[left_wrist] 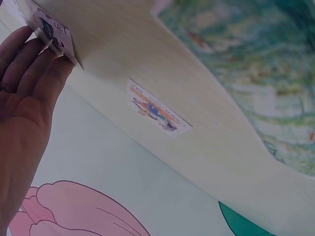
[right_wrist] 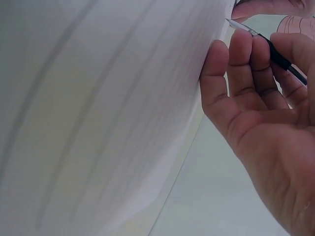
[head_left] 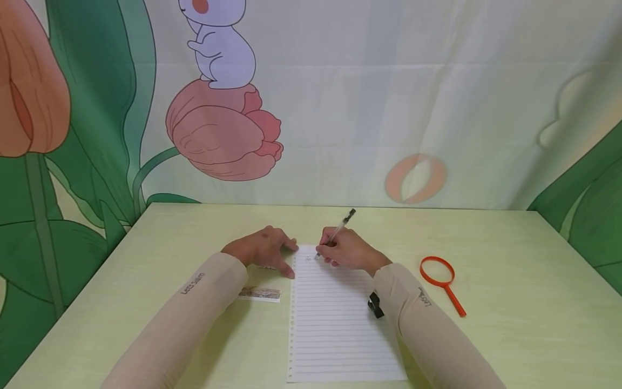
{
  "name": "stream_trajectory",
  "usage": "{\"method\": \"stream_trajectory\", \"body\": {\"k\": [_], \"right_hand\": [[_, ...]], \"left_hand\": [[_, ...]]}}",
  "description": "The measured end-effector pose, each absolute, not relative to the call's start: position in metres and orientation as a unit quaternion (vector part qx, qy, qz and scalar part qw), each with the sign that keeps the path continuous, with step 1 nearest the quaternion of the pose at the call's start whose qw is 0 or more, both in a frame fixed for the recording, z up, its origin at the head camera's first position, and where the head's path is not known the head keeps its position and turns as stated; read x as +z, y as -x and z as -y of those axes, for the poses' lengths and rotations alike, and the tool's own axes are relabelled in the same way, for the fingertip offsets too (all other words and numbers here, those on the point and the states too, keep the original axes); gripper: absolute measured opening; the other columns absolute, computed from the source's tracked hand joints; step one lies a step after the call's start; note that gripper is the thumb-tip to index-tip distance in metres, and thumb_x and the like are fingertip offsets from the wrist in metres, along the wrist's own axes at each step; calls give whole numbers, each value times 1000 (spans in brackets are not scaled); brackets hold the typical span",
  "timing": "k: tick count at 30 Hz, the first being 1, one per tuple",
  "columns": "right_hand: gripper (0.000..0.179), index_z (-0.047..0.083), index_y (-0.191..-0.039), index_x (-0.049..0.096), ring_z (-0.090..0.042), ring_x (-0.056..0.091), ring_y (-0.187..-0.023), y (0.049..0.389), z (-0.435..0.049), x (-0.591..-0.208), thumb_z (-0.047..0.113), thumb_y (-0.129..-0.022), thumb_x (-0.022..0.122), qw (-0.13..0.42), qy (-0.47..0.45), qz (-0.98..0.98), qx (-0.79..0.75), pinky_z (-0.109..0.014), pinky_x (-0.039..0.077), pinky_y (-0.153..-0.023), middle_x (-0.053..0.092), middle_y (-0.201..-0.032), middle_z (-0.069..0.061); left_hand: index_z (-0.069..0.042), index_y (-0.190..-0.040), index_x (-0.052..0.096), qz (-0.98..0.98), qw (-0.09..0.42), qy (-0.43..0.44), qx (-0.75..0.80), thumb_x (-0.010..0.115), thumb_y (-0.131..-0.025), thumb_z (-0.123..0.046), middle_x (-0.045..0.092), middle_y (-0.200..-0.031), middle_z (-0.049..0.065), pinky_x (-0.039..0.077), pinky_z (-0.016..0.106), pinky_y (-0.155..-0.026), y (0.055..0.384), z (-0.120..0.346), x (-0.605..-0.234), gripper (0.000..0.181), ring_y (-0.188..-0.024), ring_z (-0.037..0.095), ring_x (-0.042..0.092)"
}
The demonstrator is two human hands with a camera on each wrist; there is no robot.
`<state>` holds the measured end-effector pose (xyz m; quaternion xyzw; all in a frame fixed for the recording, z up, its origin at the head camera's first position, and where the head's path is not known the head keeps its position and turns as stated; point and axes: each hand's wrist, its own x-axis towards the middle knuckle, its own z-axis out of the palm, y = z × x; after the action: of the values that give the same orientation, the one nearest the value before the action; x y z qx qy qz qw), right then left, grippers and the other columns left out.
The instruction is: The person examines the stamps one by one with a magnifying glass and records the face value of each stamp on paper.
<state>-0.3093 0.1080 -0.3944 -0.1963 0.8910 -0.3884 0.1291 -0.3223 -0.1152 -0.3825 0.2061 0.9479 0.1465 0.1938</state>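
Observation:
My right hand [head_left: 352, 249] pinches a pen [head_left: 341, 224], its tip near the top line of a lined sheet of paper [head_left: 345, 324]. A few small handwritten marks [head_left: 309, 259] stand left of the tip. In the right wrist view the pen's metal tip [right_wrist: 238, 24] is beside the paper's far edge. My left hand [head_left: 264, 248] lies at the sheet's upper left edge, thumb and fingers spread apart. In the left wrist view its fingers are against a stamp marked 120 [left_wrist: 55, 33]. Another stamp [left_wrist: 157, 110] with a blue and orange picture lies on the table.
Right of the sheet lies a red magnifying glass [head_left: 454, 300]. A long stamp-like picture strip [head_left: 262, 294] lies by the left sleeve, partly covered. A large green picture [left_wrist: 256, 73] fills the left wrist view's upper right. A printed curtain [head_left: 340, 108] hangs behind the table [head_left: 534, 324].

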Motion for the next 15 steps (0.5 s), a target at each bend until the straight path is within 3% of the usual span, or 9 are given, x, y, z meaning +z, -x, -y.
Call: {"method": "stream_trajectory", "body": {"k": [15], "right_hand": [[10,6,-94,60,-17,60,-68,311,-110,-395,14,-99,63,134,203,-885,-397,-25,52,-62,66,-78,-6]], "left_hand": [[-19,-138,63,-949,198,-202,139,88,-74,-40,47,-151,-5,31,43,-115,324,115,-384,72,-143,23,36]]}}
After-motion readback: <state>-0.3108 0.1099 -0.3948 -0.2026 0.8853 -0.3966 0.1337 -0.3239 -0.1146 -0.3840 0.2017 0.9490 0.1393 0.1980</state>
